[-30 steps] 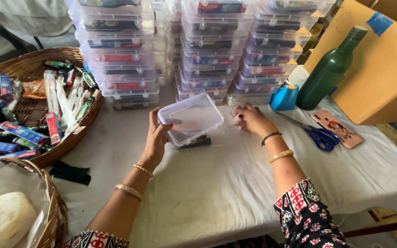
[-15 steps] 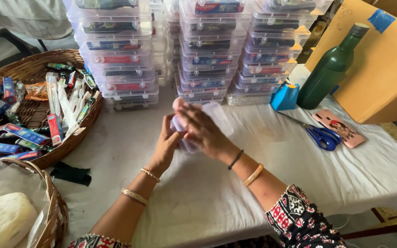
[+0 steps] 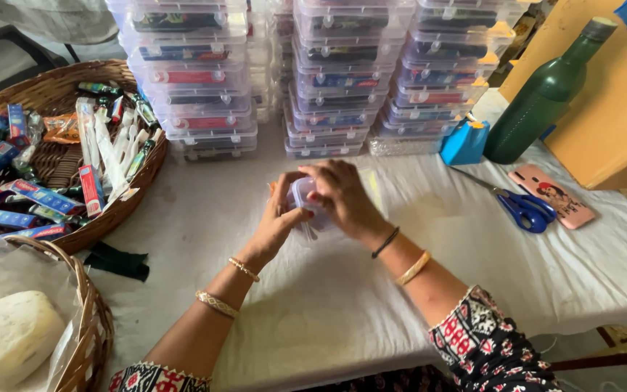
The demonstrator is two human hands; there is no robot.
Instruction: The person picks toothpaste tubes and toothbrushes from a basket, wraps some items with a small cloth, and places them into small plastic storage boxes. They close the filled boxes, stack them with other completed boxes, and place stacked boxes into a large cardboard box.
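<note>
A small clear plastic box (image 3: 305, 197) sits between both of my hands near the middle of the white-covered table (image 3: 313, 305). My left hand (image 3: 279, 218) grips its near left side with the thumb on the front. My right hand (image 3: 342, 196) lies over the top and right side, fingers curled on the lid, hiding most of the box. Whatever is inside is hidden.
Stacks of filled clear boxes (image 3: 342, 80) line the back. A wicker basket (image 3: 59, 145) of toothpaste cartons and toothbrushes stands at left, and another basket (image 3: 74, 327) with a white lump at bottom left. Blue scissors (image 3: 520, 207), a pink phone (image 3: 553, 196), a green bottle (image 3: 546, 94) and a blue tape dispenser (image 3: 464, 141) are at right.
A second ago my left hand held the box tilted and open while my right hand rested on the table. The right hand has since come over onto the box, which now lies under both hands.
</note>
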